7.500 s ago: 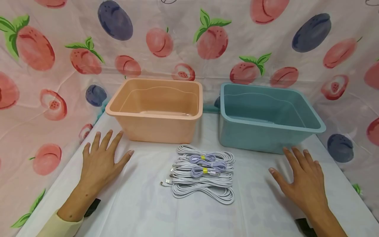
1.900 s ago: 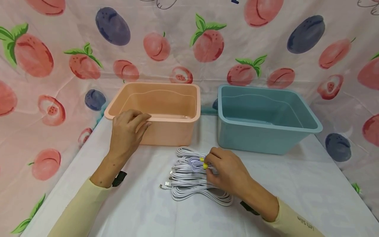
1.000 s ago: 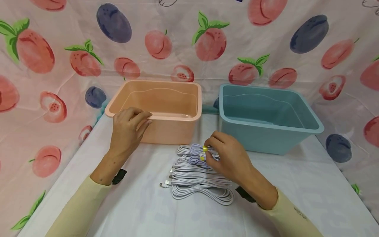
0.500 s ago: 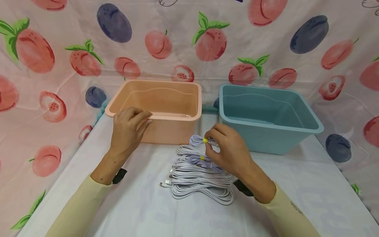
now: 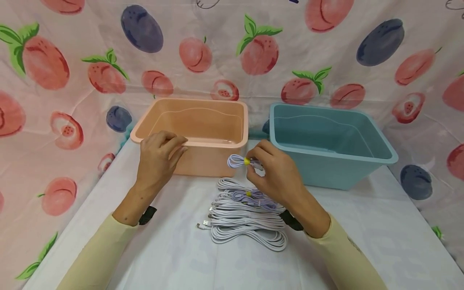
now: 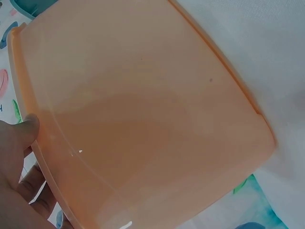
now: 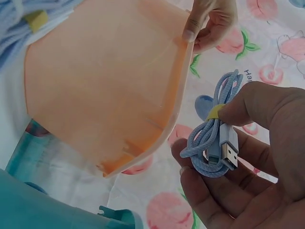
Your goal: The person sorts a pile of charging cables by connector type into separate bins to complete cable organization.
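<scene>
Pinched between thumb and fingers of my right hand (image 5: 277, 173) is a coiled lavender USB cable (image 5: 236, 161) with a yellow tie. It is raised in front of the gap between the bins. The right wrist view shows its metal plug (image 7: 229, 156) beside the coil. My left hand (image 5: 156, 161) grips the front rim of the peach bin (image 5: 206, 161), thumb outside and fingers over the edge. Below my right hand lies a pile of coiled white cables (image 5: 246, 221), and on it rests more lavender cable (image 5: 250, 196) with a yellow tie.
To the right of the peach bin stands a teal bin (image 5: 326, 171), its inside bare. A fruit-print cloth (image 5: 224, 48) hangs behind both. A white cloth (image 5: 174, 249) covers the table.
My right hand has picked a lavender cable off the pile and lifted it up and slightly left. Earlier both hands lay open on the table; the left then took hold of the peach bin's rim.
</scene>
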`<state>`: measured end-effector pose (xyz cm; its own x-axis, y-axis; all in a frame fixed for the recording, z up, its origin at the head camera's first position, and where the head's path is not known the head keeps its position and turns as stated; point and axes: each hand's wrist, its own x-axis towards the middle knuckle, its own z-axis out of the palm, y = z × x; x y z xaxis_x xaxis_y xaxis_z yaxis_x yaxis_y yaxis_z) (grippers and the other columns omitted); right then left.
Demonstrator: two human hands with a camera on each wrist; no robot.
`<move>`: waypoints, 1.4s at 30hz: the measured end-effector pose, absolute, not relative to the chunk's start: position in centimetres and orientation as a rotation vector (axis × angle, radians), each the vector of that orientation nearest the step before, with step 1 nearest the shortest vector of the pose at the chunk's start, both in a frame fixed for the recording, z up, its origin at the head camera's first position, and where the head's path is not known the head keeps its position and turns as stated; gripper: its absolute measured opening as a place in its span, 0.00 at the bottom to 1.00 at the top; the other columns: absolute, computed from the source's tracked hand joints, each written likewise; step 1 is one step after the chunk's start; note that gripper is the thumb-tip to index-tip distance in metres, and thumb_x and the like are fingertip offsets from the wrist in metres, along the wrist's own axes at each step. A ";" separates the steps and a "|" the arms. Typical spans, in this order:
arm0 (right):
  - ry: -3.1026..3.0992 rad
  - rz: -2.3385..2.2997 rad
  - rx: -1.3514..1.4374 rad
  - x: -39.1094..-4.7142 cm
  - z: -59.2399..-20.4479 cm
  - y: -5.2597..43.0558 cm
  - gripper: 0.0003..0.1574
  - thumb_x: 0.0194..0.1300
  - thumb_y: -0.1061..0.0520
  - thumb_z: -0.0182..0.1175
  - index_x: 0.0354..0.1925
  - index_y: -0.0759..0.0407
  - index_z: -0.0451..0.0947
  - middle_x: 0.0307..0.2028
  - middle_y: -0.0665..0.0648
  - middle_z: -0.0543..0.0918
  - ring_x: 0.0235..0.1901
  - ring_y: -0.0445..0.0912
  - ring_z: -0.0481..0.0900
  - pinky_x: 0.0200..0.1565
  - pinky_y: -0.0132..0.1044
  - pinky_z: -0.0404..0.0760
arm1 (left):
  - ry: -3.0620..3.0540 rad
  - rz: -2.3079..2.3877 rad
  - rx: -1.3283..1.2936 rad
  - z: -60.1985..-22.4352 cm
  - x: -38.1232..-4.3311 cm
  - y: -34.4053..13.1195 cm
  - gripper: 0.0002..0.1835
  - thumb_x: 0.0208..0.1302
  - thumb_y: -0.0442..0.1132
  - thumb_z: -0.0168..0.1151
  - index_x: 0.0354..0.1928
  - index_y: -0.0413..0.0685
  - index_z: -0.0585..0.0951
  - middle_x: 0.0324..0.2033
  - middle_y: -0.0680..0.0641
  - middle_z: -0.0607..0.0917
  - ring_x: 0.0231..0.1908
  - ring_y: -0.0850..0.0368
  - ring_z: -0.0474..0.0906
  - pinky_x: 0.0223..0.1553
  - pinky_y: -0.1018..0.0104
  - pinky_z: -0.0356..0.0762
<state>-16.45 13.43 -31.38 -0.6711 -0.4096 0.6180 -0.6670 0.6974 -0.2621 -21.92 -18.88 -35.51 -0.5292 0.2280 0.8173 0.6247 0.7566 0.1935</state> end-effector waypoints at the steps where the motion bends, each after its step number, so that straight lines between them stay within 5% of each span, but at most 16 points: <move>1: -2.377 0.653 0.825 -16.6 -31.3 13.3 0.11 0.59 0.64 0.71 0.42 0.57 0.85 0.41 0.53 0.81 0.37 0.46 0.81 0.39 0.39 0.85 | -2.115 -0.604 -0.636 -35.5 -21.9 -18.9 0.09 0.64 0.35 0.77 0.46 0.47 0.90 0.41 0.43 0.85 0.43 0.40 0.81 0.46 0.40 0.69; 42: -2.360 0.489 0.930 -22.2 -28.8 8.6 0.06 0.64 0.66 0.66 0.40 0.60 0.86 0.39 0.56 0.80 0.32 0.50 0.79 0.35 0.40 0.81 | -2.111 -0.618 -0.631 -35.8 -22.0 -18.8 0.10 0.64 0.35 0.77 0.46 0.47 0.90 0.42 0.42 0.85 0.44 0.40 0.81 0.49 0.38 0.68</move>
<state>-22.17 8.59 -28.76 -0.6089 -0.5075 0.6097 -0.7078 0.6946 -0.1287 -21.96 -18.81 -35.83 -0.5315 0.2182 0.8185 0.6251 0.7530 0.2053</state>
